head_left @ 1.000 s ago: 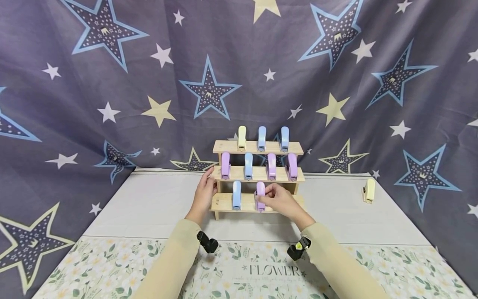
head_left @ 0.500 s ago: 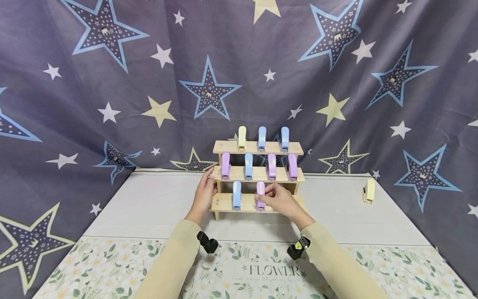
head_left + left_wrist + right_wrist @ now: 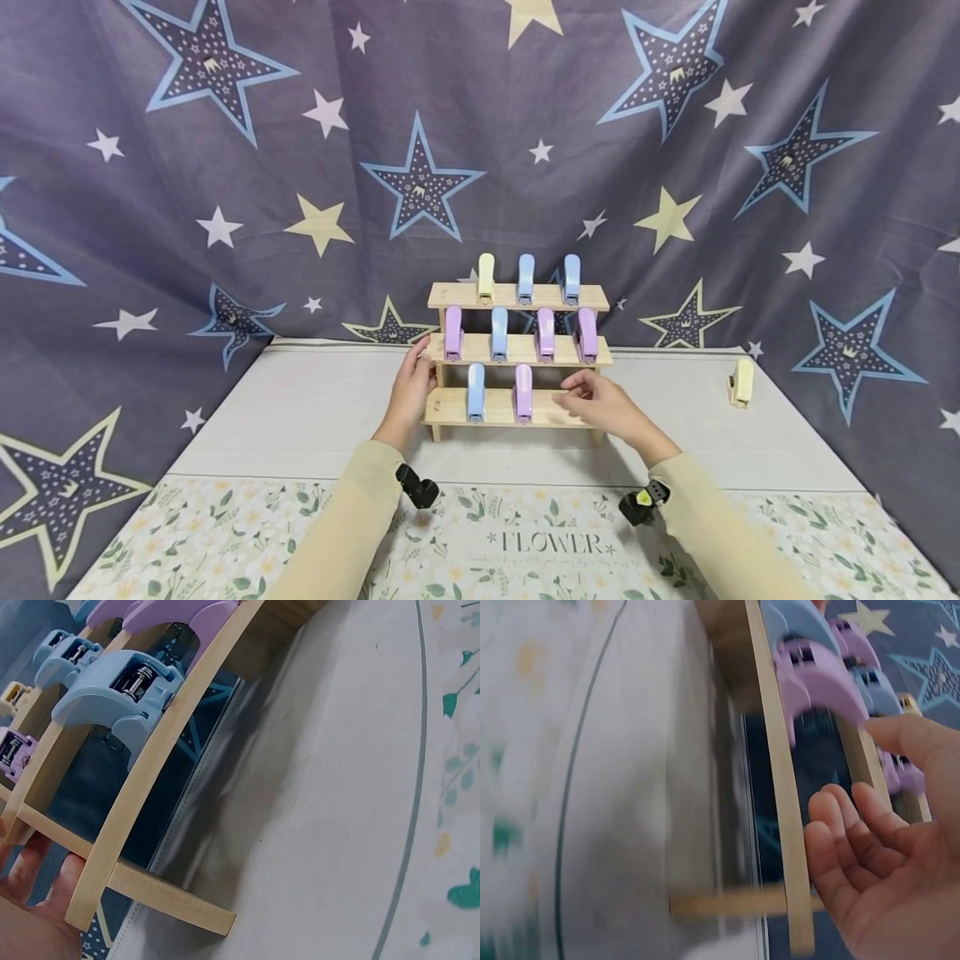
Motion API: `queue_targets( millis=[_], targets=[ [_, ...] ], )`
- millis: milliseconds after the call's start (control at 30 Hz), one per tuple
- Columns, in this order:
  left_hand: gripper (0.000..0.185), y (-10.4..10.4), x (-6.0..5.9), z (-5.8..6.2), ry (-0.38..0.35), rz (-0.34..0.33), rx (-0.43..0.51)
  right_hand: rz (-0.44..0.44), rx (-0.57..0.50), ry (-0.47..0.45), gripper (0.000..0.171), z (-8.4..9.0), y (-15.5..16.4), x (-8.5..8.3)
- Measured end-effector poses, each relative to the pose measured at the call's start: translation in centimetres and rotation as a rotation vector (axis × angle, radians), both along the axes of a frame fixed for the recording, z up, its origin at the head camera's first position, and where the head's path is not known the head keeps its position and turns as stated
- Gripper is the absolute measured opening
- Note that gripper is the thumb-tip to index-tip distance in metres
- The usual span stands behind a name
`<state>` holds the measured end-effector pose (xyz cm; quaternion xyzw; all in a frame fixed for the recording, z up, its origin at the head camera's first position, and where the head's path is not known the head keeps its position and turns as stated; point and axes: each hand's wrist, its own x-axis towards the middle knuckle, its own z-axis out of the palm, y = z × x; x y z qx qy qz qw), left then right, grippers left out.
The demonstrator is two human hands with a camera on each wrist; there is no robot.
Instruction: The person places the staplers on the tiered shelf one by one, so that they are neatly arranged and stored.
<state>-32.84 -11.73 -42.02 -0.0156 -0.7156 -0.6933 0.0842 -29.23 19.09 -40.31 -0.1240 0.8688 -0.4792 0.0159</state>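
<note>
A three-tier wooden rack [image 3: 450, 408] stands on the table with several mini staplers upright on its shelves. At its left end, my left hand [image 3: 410, 392] grips the middle shelf's end, fingers around the side frame in the left wrist view. On the lowest shelf are a blue stapler [image 3: 476, 392] and a purple stapler [image 3: 522, 393], side by side. My right hand [image 3: 603, 407] is over that shelf's right part, holding nothing, with fingers loosely bent. In the right wrist view the thumb overlaps the tip of the purple stapler [image 3: 821, 682].
A yellow stapler [image 3: 741, 383] stands alone on the table at the right. The middle shelf bears purple and blue staplers; the top one carries a yellow stapler [image 3: 486, 277] and two blue ones. A star-patterned curtain [image 3: 300, 125] hangs close behind the rack.
My right hand has let go of the purple stapler on the lowest shelf and moved right. The stapler has been straightened slightly and stands by itself. My left hand has stayed in place.
</note>
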Motion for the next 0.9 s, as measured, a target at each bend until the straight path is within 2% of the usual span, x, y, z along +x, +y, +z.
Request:
queue_targets(
  millis=[133, 300, 467, 633, 900],
  targets=[
    [0.04, 0.0, 0.1, 0.1, -0.004, 0.008, -0.004, -0.007, -0.004, 0.049, 0.04, -0.2, 2.9, 0.0],
    [0.04, 0.1, 0.2, 0.2, -0.011, 0.011, -0.006, -0.082, 0.033, 0.106, 0.037, -0.6, 7.1, -0.3],
    [0.04, 0.1, 0.1, 0.2, -0.015, 0.013, -0.014, -0.234, 0.132, 0.143, 0.041, -0.9, 11.8, -0.8],
    [0.041, 0.1, 0.1, 0.2, -0.008, 0.014, -0.007, -0.41, 0.176, 0.156, 0.045, -1.3, 16.1, -1.1],
    [0.04, 0.1, 0.1, 0.2, -0.011, 0.011, -0.016, -0.648, 0.167, 0.046, 0.057, -2.3, 21.1, -1.4]
  ],
)
